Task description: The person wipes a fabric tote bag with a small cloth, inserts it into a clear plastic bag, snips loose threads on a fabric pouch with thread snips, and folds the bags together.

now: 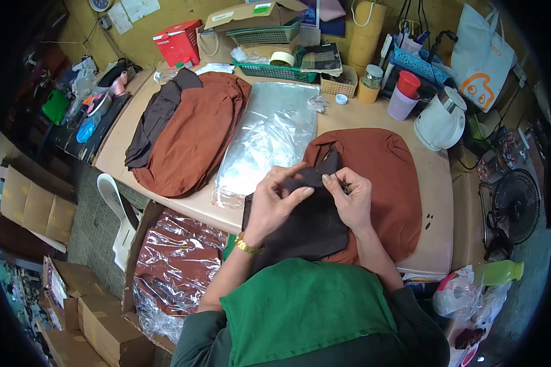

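Observation:
A dark brown cloth (306, 226) lies over the near left part of a rust-coloured fabric piece (386, 183) on the table. My left hand (277, 199), with a gold watch at the wrist, pinches the dark cloth's upper part between thumb and fingers. On the right, my right hand (349, 194) is closed on the same cloth, its thumb and index finger together near a raised fold. Something small and dark shows in its curled fingers, too small to make out. Left of them lies a stack of clear plastic bags (266, 134).
Another rust fabric piece (190, 134) with dark cloth lies at the table's left. A white kettle (441, 119), a red cup (408, 83) and a jar (370, 84) stand at the back right. Below left, an open box holds plastic-wrapped items (180, 263). Green baskets (275, 72) sit behind.

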Tool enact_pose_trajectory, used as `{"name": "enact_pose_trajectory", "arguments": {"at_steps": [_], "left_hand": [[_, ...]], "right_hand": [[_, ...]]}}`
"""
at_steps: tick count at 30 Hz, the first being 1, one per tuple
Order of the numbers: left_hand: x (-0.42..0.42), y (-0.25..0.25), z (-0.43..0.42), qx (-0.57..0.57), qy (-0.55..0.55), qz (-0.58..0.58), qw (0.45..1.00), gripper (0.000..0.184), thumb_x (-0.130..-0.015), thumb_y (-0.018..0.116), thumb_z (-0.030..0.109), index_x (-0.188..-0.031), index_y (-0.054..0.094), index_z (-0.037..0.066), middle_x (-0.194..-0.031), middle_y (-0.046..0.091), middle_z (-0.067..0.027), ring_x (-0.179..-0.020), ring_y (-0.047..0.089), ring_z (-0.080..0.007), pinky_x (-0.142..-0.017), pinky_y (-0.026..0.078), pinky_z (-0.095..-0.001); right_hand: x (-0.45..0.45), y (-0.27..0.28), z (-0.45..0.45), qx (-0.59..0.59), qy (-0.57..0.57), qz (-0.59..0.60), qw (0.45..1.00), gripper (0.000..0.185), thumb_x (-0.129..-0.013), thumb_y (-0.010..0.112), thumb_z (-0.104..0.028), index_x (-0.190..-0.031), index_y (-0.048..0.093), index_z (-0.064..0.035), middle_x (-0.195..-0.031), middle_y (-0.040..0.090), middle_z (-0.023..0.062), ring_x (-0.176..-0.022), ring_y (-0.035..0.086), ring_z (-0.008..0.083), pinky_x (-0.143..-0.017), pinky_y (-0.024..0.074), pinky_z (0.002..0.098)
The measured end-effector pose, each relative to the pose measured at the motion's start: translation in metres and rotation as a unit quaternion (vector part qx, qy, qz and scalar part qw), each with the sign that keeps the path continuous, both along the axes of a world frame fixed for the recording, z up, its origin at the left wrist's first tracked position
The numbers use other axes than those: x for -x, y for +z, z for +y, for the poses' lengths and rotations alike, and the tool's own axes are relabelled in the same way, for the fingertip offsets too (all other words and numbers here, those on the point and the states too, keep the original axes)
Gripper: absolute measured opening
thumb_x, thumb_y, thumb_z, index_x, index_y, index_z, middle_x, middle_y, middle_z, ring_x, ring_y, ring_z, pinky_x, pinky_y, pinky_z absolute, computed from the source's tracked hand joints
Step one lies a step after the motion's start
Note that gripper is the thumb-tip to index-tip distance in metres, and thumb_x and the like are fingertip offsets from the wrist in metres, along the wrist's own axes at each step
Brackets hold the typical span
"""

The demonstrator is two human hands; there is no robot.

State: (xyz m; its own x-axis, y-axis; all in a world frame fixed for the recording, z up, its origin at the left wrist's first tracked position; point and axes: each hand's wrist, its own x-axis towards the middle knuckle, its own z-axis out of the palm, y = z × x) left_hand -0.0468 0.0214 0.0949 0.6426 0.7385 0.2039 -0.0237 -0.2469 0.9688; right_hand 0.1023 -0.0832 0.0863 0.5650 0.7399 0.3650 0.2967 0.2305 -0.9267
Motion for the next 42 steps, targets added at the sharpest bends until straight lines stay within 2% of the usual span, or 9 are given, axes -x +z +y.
{"name": "enact_pose_trajectory", "arguments": {"at_steps": [10, 13, 18, 20, 27, 32, 37, 39, 42], "left_hand": [[0.015, -0.011, 0.027, 0.032, 0.111, -0.066, 0.991, 0.023, -0.095, 0.063, 0.015, -0.076, 0.067, 0.003, -0.062, 0.052, 0.0062, -0.059, 0.044, -0.0022, -0.054, 0.036, -0.0217], [0.046, -0.021, 0.052, 0.143, -0.008, -0.235, 0.961, 0.026, -0.097, 0.060, 0.015, -0.074, 0.066, 0.003, -0.062, 0.049, 0.0062, -0.060, 0.043, -0.0025, -0.055, 0.035, -0.0220], [0.009, 0.008, 0.005, -0.226, 0.061, -0.051, 0.971, 0.038, -0.081, 0.076, 0.018, -0.114, 0.066, 0.003, -0.089, 0.064, -0.0094, -0.081, 0.060, -0.0193, -0.071, 0.048, -0.0316], [-0.003, 0.002, 0.004, -0.298, 0.010, -0.023, 0.954, 0.029, -0.082, 0.075, 0.017, -0.107, 0.068, 0.004, -0.084, 0.065, -0.0113, -0.078, 0.062, -0.0257, -0.072, 0.049, -0.0362], [0.010, -0.047, 0.006, -0.296, 0.112, 0.053, 0.947, 0.011, -0.089, 0.067, 0.012, -0.084, 0.066, 0.003, -0.074, 0.062, -0.0142, -0.062, 0.061, -0.0310, -0.057, 0.046, -0.0388], [0.002, -0.071, 0.013, -0.226, 0.144, 0.069, 0.961, 0.016, -0.094, 0.063, 0.014, -0.084, 0.063, 0.001, -0.068, 0.059, -0.0189, -0.059, 0.058, -0.0347, -0.057, 0.045, -0.0403], [0.003, -0.097, 0.037, -0.173, 0.200, 0.109, 0.958, 0.030, -0.099, 0.055, 0.021, -0.078, 0.055, 0.000, -0.062, 0.052, -0.0227, -0.056, 0.053, -0.0388, -0.055, 0.041, -0.0436], [0.010, -0.097, 0.045, -0.173, 0.198, 0.146, 0.954, 0.031, -0.100, 0.054, 0.021, -0.077, 0.053, 0.000, -0.061, 0.051, -0.0232, -0.056, 0.052, -0.0403, -0.055, 0.041, -0.0446], [0.027, -0.105, 0.058, -0.186, 0.200, 0.196, 0.942, 0.035, -0.100, 0.053, 0.025, -0.076, 0.051, 0.000, -0.061, 0.050, -0.0247, -0.056, 0.051, -0.0441, -0.054, 0.040, -0.0470]], "right_hand": [[-0.011, 0.006, -0.008, 0.001, -0.034, -0.041, 0.999, 0.025, -0.092, 0.070, -0.014, -0.074, 0.058, -0.0011, -0.061, 0.049, -0.0056, -0.059, 0.041, 0.0013, -0.052, 0.0335, 0.0221], [-0.013, 0.004, -0.008, 0.004, -0.037, -0.026, 0.999, 0.026, -0.092, 0.069, -0.015, -0.074, 0.057, -0.0012, -0.061, 0.047, -0.0061, -0.059, 0.039, 0.0012, -0.052, 0.0319, 0.0219], [-0.001, 0.007, -0.003, -0.004, -0.017, -0.034, 0.999, 0.025, -0.093, 0.068, -0.014, -0.074, 0.056, -0.0017, -0.062, 0.045, -0.0070, -0.059, 0.037, 0.0011, -0.052, 0.0305, 0.0215], [-0.003, 0.008, -0.003, 0.015, -0.009, -0.001, 1.000, 0.021, -0.094, 0.065, -0.012, -0.078, 0.057, -0.0019, -0.066, 0.050, -0.0056, -0.059, 0.042, 0.0016, -0.053, 0.0345, 0.0206], [-0.103, 0.050, 0.009, -0.038, -0.273, -0.048, 0.960, 0.024, -0.100, 0.055, -0.019, -0.100, 0.064, 0.0030, -0.078, 0.064, 0.0044, -0.074, 0.060, 0.0101, -0.074, 0.0467, 0.0264], [-0.127, 0.065, 0.076, -0.144, -0.143, -0.082, 0.976, 0.034, -0.106, 0.042, -0.023, -0.130, 0.059, -0.0059, -0.111, 0.067, 0.0066, -0.089, 0.060, 0.0132, -0.080, 0.0485, 0.0268], [-0.062, -0.009, 0.049, 0.063, -0.104, -0.335, 0.934, 0.033, -0.094, 0.055, -0.003, -0.125, 0.061, -0.0092, -0.134, 0.057, 0.0190, -0.124, 0.054, 0.0349, -0.105, 0.0417, 0.0377], [-0.051, -0.058, 0.032, 0.278, -0.103, -0.373, 0.879, 0.050, -0.088, 0.058, -0.001, -0.136, 0.053, -0.0182, -0.150, 0.040, 0.0161, -0.141, 0.034, 0.0325, -0.111, 0.0225, 0.0621], [-0.072, -0.104, 0.010, 0.349, -0.136, -0.422, 0.826, 0.054, -0.087, 0.058, -0.002, -0.138, 0.051, -0.0192, -0.150, 0.040, 0.0137, -0.141, 0.034, 0.0318, -0.112, 0.0189, 0.0634]]}}
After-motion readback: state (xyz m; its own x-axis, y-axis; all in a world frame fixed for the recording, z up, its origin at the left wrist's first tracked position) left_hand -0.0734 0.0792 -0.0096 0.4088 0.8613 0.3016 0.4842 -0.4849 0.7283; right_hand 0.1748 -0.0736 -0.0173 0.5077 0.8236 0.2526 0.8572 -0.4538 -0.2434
